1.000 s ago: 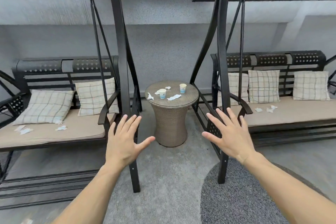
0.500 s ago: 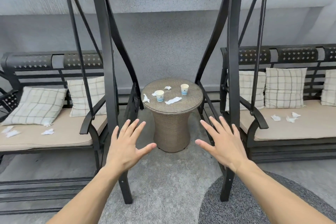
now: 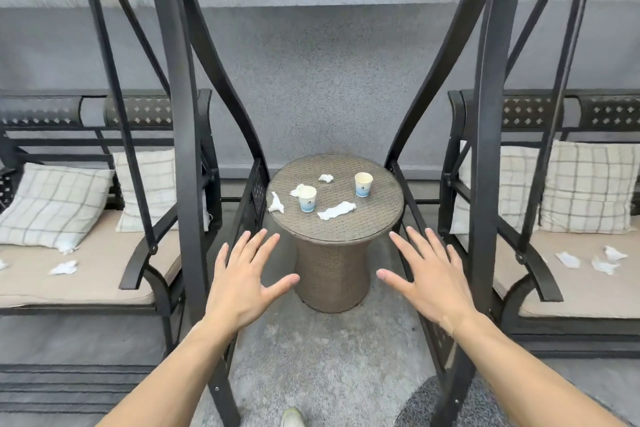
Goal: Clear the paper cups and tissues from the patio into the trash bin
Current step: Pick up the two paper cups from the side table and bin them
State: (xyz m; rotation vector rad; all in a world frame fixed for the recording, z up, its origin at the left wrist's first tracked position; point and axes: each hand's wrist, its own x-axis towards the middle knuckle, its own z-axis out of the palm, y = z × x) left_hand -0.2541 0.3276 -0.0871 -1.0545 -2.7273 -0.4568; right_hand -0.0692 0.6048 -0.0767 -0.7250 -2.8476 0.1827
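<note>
Paper cups stand upright on the round wicker table (image 3: 388, 218): the left cup (image 3: 307, 199) near the table's left edge, the right cup (image 3: 363, 184) toward its far right. Four tissues share the top: a crumpled tissue (image 3: 326, 178) near the far edge, a tissue behind the left cup (image 3: 297, 190) touching it, a twisted tissue (image 3: 276, 203) at the left edge, and a long tissue (image 3: 336, 210) toward the near edge. More tissues lie on the left swing cushion (image 3: 64, 267) and on the right swing cushion (image 3: 568, 259).

In the head view, we hold both arms forward, bare forearms rising from the lower corners. Our left hand (image 3: 242, 284) is spread flat, palm down, fingers fanned, thumb pointing toward the table's base; it grasps nothing. Our right hand (image 3: 433, 282) mirrors it, likewise spread and unladen. Both hands hover short of the table's near edge, between the black frames of the two swings.
</note>
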